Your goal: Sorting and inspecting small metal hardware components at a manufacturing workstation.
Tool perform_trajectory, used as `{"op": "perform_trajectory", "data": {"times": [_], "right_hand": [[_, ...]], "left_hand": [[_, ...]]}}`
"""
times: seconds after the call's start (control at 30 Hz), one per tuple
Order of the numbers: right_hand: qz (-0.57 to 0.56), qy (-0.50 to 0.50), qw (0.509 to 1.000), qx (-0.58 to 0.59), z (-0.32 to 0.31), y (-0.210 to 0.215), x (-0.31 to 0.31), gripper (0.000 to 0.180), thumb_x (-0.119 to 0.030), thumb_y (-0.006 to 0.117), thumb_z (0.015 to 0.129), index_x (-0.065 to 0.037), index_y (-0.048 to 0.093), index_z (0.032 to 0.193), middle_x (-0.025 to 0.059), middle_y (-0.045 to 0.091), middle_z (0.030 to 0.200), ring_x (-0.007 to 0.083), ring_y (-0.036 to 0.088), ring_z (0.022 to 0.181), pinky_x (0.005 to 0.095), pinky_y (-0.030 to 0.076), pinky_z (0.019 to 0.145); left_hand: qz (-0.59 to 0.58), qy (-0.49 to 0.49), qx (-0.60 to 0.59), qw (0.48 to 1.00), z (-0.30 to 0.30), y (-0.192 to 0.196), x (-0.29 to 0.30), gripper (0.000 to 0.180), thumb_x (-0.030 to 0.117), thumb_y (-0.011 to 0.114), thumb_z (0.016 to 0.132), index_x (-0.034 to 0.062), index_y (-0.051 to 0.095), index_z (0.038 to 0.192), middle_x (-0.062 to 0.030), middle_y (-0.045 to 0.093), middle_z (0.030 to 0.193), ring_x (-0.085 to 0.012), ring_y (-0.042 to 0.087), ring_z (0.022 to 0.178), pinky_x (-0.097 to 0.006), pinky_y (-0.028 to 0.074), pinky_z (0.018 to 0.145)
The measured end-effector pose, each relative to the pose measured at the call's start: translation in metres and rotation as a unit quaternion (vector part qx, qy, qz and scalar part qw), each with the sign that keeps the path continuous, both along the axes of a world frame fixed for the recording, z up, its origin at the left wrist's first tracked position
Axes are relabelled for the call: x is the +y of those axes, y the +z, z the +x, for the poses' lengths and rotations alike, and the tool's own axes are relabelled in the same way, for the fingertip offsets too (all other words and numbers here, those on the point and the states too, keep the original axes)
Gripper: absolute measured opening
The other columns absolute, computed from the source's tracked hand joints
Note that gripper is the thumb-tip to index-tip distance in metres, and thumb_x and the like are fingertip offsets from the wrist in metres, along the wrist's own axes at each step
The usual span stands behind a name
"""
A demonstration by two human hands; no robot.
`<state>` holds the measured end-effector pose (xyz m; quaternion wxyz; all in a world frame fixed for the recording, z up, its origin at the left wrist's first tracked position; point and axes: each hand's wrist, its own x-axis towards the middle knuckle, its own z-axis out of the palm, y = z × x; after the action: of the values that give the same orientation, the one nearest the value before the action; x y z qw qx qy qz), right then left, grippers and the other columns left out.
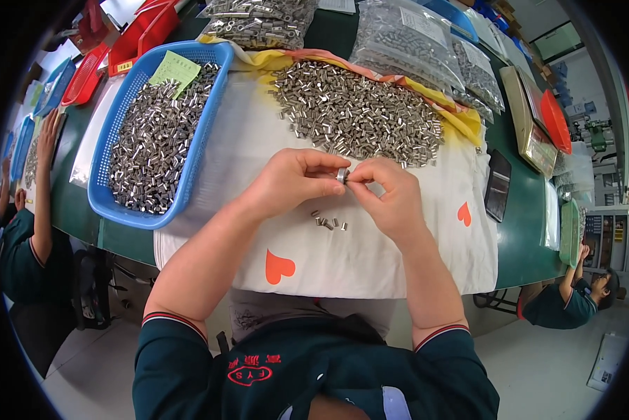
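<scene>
My left hand (290,180) pinches a small shiny metal ring-shaped piece (342,175) between thumb and fingers. Against its right side, the thumb and fingertips of my right hand (393,194) are closed together; whatever they grip is too small to make out. Just below both hands, several loose short metal cylinders (327,223) lie on the white cloth (356,269), which has red hearts. Beyond the hands spreads a large heap of similar metal cylinders (356,112), bordered by a yellow and pink cloth edge.
On the left, a blue plastic basket (131,219) holds many metal cylinders and a green paper slip (177,72). Clear bags of metal parts (402,42) stand at the back. A dark phone-like device (497,185) lies at right. Co-workers (565,301) sit on both sides.
</scene>
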<state>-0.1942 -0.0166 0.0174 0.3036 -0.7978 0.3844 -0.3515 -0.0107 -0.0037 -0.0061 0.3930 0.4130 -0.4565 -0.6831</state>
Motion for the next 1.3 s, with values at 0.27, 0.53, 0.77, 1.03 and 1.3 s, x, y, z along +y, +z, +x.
{"op": "perform_trajectory", "data": {"times": [0.27,0.53,0.77,1.03,1.3], "right_hand": [[-0.007,-0.009,1.0,-0.006,-0.001,0.006,0.001,0.009,-0.002,0.062,0.071,-0.002,0.06,0.08,0.0074,0.06,0.076,0.0197,0.057,0.067,0.0283,0.046,0.06],[0.09,-0.028,0.995,-0.031,-0.001,0.007,0.003,0.008,-0.002,0.059,0.074,-0.002,0.061,0.081,0.0066,0.06,0.076,0.0164,0.058,0.067,0.0268,0.047,0.061],[0.12,0.003,0.99,-0.07,-0.005,0.003,-0.003,0.007,-0.002,0.062,0.072,-0.002,0.059,0.079,0.0035,0.059,0.074,0.0118,0.055,0.064,0.0231,0.044,0.059],[0.316,0.018,0.949,-0.013,-0.021,0.003,-0.016,0.012,-0.007,0.067,0.07,-0.003,0.059,0.078,-0.0034,0.052,0.067,0.0052,0.044,0.06,0.0205,0.039,0.054],[-0.066,-0.088,0.98,0.168,-0.01,-0.021,-0.029,0.009,-0.009,0.061,0.072,-0.005,0.061,0.08,0.0053,0.056,0.072,0.0209,0.052,0.07,0.0314,0.042,0.065]], "left_hand": [[-0.012,0.012,-0.045,0.999,-0.001,0.004,0.0,0.035,0.004,0.066,0.075,-0.0012,0.057,0.108,-0.0034,0.062,0.088,-0.007,0.057,0.079,-0.021,0.047,0.071],[0.022,-0.007,0.056,0.998,-0.003,0.002,-0.001,0.033,0.003,0.062,0.077,-0.0026,0.054,0.109,-0.0063,0.062,0.091,-0.0099,0.059,0.082,-0.022,0.047,0.074],[0.017,-0.008,0.053,0.998,-0.003,0.005,0.001,0.034,0.0,0.062,0.076,-0.0026,0.055,0.109,-0.007,0.062,0.093,-0.0102,0.059,0.083,-0.022,0.047,0.075],[-0.011,-0.089,-0.074,0.993,-0.004,0.01,0.005,0.033,0.004,0.068,0.072,-0.0009,0.06,0.103,-0.0054,0.064,0.088,-0.0073,0.058,0.077,-0.021,0.047,0.069],[-0.104,-0.151,-0.122,0.976,-0.001,0.014,0.008,0.032,0.007,0.07,0.07,0.0018,0.062,0.1,-0.0035,0.063,0.086,-0.0058,0.056,0.079,-0.021,0.046,0.07]]}}
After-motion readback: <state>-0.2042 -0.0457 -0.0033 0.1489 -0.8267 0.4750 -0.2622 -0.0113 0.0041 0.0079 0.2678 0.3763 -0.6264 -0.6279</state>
